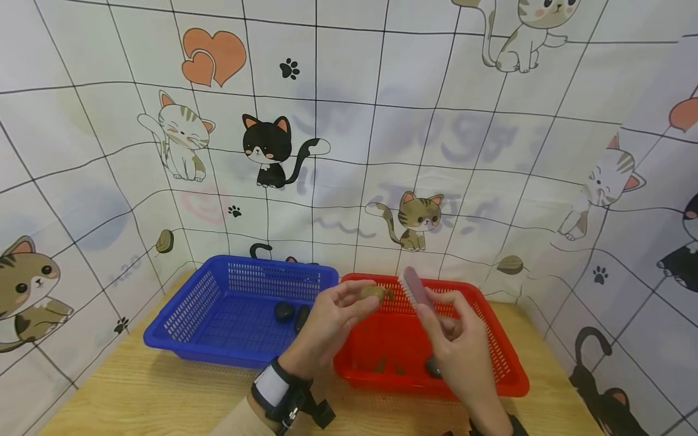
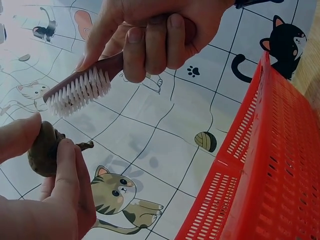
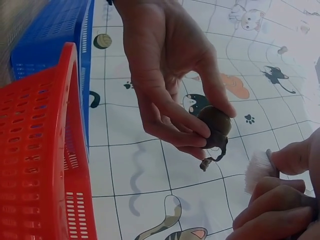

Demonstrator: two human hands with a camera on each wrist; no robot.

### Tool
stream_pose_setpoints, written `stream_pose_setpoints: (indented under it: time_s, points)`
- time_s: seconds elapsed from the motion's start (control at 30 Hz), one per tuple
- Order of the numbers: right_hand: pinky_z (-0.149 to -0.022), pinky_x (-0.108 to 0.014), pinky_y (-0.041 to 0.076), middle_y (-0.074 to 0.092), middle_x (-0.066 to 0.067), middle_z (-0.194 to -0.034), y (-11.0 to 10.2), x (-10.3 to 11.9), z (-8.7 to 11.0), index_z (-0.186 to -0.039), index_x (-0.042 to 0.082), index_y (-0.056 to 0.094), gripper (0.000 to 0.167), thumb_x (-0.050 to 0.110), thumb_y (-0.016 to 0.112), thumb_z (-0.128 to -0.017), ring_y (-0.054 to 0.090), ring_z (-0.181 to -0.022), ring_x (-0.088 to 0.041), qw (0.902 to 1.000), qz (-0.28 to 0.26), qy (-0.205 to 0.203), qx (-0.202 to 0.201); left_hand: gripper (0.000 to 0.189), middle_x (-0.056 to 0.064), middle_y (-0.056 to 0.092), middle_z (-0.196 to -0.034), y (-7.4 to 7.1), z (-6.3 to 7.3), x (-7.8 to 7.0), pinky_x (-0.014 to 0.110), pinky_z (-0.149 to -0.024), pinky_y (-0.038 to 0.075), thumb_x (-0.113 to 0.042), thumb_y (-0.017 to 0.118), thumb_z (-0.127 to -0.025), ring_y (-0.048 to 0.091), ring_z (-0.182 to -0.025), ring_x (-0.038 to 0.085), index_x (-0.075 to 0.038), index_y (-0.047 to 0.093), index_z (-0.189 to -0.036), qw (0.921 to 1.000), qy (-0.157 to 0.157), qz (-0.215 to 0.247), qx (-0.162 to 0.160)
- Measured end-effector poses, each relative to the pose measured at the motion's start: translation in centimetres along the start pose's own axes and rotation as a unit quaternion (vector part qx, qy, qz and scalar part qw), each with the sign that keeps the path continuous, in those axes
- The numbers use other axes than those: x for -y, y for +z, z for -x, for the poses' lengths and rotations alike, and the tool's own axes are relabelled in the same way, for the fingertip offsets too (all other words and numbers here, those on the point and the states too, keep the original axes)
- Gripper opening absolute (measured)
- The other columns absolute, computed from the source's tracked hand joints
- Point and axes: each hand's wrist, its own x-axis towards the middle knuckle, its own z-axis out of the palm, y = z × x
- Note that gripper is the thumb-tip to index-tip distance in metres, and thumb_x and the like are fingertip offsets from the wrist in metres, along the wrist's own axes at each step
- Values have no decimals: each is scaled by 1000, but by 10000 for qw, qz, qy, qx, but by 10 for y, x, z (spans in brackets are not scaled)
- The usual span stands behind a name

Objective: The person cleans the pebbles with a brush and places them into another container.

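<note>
My left hand [image 1: 331,324] pinches a small round brownish-olive object [image 1: 373,292] between thumb and fingers. A thin, crooked, stem-like piece sticks out from it; its exact kind is unclear. In my right hand [image 1: 463,345] is a scrub brush [image 1: 417,289] with a dull pink-mauve handle, gripped by curled fingers. The left wrist view shows its white bristles [image 2: 80,92] facing down toward the round object, with a gap between them. Both hands are raised over the red basket [image 1: 504,351]. From the right wrist, the round object [image 3: 215,122] shows a smooth, shiny side.
A blue basket [image 1: 185,333] stands left of the red one, holding a dark rounded object [image 1: 283,311] and another beside it, partly behind my left arm. In the red basket lie a dark object [image 1: 432,366] and small brownish pieces [image 1: 380,363]. Both stand on a wooden table [image 1: 120,393] against a cat-patterned sheet.
</note>
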Motion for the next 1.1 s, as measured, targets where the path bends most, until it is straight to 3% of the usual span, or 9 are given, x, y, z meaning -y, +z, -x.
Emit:
stream_pose_setpoints:
  time_s: [0.1,0.27,0.4,0.63,0.8,0.97,1.1]
  points:
    - [-38,-25,34,72,-3,-84,1,1,1,-142,15,72,30,21,79,-113,38,-47,-5,9999,-109,4,78,56,15,71,-159,0,0,0,37,-127,59,-26,79,-113,70,-142,24,-6,63,-162,9999,38,47,125]
    - [-39,-25,35,61,0,-69,6,1,4,-143,15,71,31,23,78,-114,37,-46,-5,9993,-203,123,291,53,17,68,-166,0,-1,-1,35,-130,56,-20,74,-116,70,-152,30,-6,61,-166,9989,160,217,389]
    - [-40,-25,37,52,2,-65,11,0,7,-143,15,71,30,23,77,-115,38,-47,-4,9983,-277,106,492,52,17,67,-166,1,0,-1,32,-128,57,-18,72,-117,72,-150,27,-5,61,-166,9983,174,320,459]
    - [-38,-23,36,45,5,-60,17,1,9,-138,11,71,25,15,76,-114,34,-47,2,9979,-423,-197,451,53,14,75,-159,2,2,-1,47,-137,49,-23,76,-115,73,-146,26,-6,64,-164,9971,140,64,751]
    - [-39,-24,37,44,4,-61,18,1,10,-138,12,71,25,17,76,-115,34,-48,0,9976,-438,-108,518,52,15,75,-158,3,2,2,44,-134,54,-18,76,-114,75,-145,26,-8,65,-164,9951,134,-138,975]
    - [-39,-24,36,42,5,-61,18,0,8,-138,13,71,25,19,77,-114,33,-48,-1,9974,-460,-34,551,52,19,68,-163,3,3,3,34,-126,60,-11,72,-115,74,-144,26,-6,62,-166,9954,179,78,941]
    - [-39,-25,35,42,5,-62,18,-1,8,-139,13,71,27,21,77,-115,33,-49,-2,9976,-420,12,552,53,20,63,-170,3,3,3,29,-124,60,-14,70,-117,71,-149,28,-7,60,-169,9971,180,192,713]
